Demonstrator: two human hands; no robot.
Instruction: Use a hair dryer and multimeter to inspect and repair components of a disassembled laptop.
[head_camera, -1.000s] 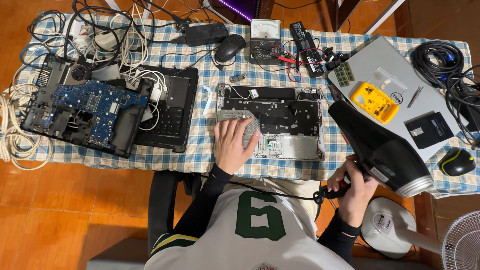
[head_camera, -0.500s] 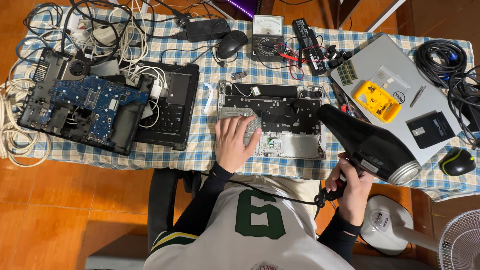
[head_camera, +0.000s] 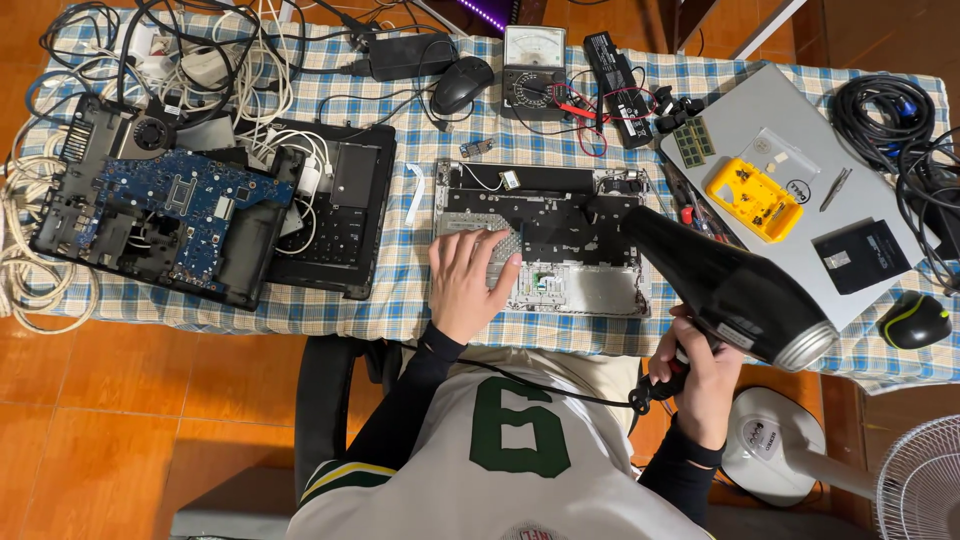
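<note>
My left hand (head_camera: 468, 282) lies flat, fingers apart, on the left part of an opened silver laptop palmrest (head_camera: 545, 238) with a black inner panel. My right hand (head_camera: 697, 378) grips the handle of a black hair dryer (head_camera: 728, 285). The dryer's nozzle points up-left at the palmrest's right side, and its silver rear end sticks out over the table's near edge. A black cord (head_camera: 560, 392) runs from the handle across my white jersey.
A stripped black laptop base with a blue circuit board (head_camera: 180, 205) lies at left among white cables. A closed silver laptop (head_camera: 800, 170) carries a yellow parts box (head_camera: 755, 197). A multimeter (head_camera: 532, 75), mouse (head_camera: 462, 84) and battery sit at the back. A white fan (head_camera: 920, 480) stands lower right.
My right hand has swung the hair dryer leftward, so its nozzle now reaches the palmrest's right side. My left hand stays on the palmrest.
</note>
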